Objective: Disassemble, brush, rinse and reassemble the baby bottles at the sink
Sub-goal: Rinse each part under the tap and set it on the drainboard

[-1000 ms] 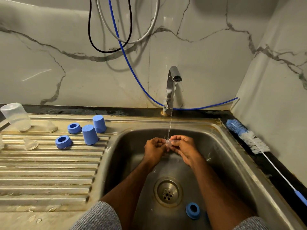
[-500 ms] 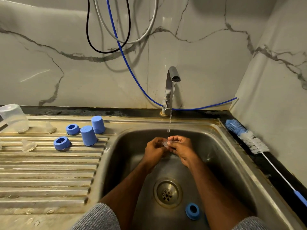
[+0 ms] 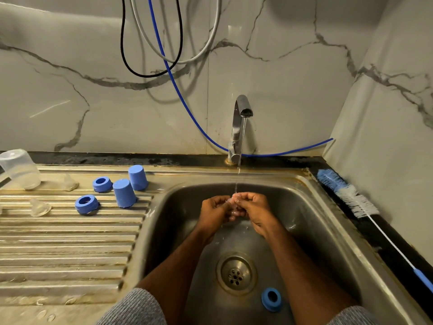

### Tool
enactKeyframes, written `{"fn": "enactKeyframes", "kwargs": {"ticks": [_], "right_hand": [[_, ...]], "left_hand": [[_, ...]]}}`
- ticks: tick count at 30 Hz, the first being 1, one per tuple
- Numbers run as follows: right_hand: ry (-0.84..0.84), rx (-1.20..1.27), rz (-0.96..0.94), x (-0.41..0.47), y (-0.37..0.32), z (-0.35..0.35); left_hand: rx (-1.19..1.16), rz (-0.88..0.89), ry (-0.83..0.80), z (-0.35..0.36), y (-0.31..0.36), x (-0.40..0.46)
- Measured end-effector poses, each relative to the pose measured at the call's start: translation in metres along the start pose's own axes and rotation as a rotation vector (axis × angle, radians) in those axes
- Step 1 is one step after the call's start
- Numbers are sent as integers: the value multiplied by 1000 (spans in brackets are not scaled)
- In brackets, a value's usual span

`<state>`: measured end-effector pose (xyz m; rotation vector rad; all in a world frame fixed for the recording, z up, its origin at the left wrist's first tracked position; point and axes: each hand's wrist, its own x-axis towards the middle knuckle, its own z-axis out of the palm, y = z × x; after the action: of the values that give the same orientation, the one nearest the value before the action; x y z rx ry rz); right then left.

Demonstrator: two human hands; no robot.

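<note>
Both hands, left hand [image 3: 216, 211] and right hand [image 3: 254, 208], pinch a small clear teat [image 3: 234, 202] under the tap water [image 3: 237, 179], mid-sink. Bottles are apart; one blue ring [image 3: 271, 299] waits near the sink's front edge. Putting together is left.

Small clear soft piece [image 3: 234, 200] pinched between left hand [image 3: 214, 211] and right hand [image 3: 254, 211] mostly hidden by fingers, can't identify it. Clear plastic bottle [image 3: 18, 168] cut by left edge. Blue-and-white bottle brush [image 3: 346, 193] handle runs off right edge.
</note>
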<state>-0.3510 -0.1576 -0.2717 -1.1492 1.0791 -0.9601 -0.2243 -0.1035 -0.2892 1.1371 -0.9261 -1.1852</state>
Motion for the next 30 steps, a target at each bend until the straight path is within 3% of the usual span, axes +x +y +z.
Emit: {"fn": "enactKeyframes", "kwargs": {"ticks": [5, 10, 15, 19, 23, 30], "right_hand": [[177, -170, -71, 4, 7, 3], [123, -240, -104, 5, 12, 3], [50, -184, -111, 4, 10, 5], [89, -132, -125, 3, 6, 7], [141, -87, -79, 3, 4, 6], [76, 18, 4, 5, 3, 4]], "left_hand": [[-11, -55, 2, 2, -1, 2], [19, -57, -9, -3, -3, 3], [65, -31, 9, -3, -3, 2], [59, -16, 25, -4, -3, 2], [25, -19, 18, -1, 0, 1], [24, 14, 99, -3, 0, 3]]}}
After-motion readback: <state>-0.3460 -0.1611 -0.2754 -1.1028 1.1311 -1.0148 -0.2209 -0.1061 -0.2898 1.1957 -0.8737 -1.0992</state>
